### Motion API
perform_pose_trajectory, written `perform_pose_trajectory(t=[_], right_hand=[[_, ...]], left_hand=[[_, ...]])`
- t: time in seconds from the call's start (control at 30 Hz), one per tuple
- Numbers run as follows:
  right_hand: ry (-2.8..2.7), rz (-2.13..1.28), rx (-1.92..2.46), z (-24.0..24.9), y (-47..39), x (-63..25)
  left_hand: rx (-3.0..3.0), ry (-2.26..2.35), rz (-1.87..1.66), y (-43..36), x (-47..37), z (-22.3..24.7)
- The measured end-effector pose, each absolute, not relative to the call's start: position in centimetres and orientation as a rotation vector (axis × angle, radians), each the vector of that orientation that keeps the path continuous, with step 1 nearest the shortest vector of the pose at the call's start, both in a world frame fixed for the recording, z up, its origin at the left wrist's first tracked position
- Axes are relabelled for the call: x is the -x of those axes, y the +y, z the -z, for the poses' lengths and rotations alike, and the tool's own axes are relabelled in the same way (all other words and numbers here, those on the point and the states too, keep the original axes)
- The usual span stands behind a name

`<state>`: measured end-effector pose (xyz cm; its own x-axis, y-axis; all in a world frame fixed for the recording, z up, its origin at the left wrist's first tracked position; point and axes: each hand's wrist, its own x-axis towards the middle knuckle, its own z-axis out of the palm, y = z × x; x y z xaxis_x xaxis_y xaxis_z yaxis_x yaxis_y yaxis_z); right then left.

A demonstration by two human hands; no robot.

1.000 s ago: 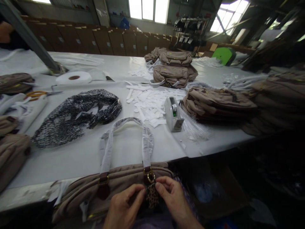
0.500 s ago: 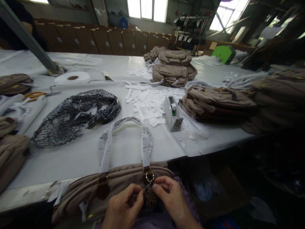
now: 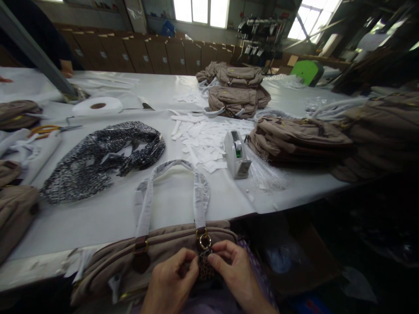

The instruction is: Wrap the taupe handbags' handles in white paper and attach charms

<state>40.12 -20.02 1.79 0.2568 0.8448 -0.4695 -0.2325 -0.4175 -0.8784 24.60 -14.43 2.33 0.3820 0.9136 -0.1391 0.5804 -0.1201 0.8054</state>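
Observation:
A taupe corduroy handbag [image 3: 170, 247] lies at the table's front edge, its wrapped white handle [image 3: 146, 205] standing up behind it. From a gold ring [image 3: 205, 241] on the bag hangs a leopard-print tag [image 3: 205, 268]. Just below the ring, my left hand [image 3: 173, 279] pinches with thumb and forefinger at the tag's left side. On the other side my right hand [image 3: 234, 270] pinches close to the tag's top. A thin strand seems to run between the fingertips, but it is too fine to name surely.
A tape dispenser [image 3: 237, 155] stands beside white paper strips [image 3: 206, 141]. Left of them lies a black-and-white patterned plastic bundle [image 3: 104, 161], with orange-handled scissors [image 3: 49, 130] beyond. Stacked bags [image 3: 294, 137] sit at the right. A person's hand [image 3: 67, 68] shows at the far left.
My fingertips have drawn slightly closer together at the top of the leopard-print tag. At the back left, the other person has shifted to the right, a hand now showing.

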Motion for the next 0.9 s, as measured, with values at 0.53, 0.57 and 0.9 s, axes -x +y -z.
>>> perform_pose_trajectory(t=[0.53, 0.57, 0.9], right_hand=[[-0.909, -1.169, 1.701, -2.1, -20.3, -40.5], [-0.928, -1.144, 1.717, -2.2, -20.3, -40.5], [-0.941, -1.105, 1.702, -2.5, -20.5, -40.2]], left_hand=[[-1.325, 1.124, -0.39, -15.0, -25.2, -2.8], [-1.257, 1.1, -0.366, -15.2, -25.4, -2.8], [-1.097, 1.127, -0.51, -15.9, -26.3, -2.0]])
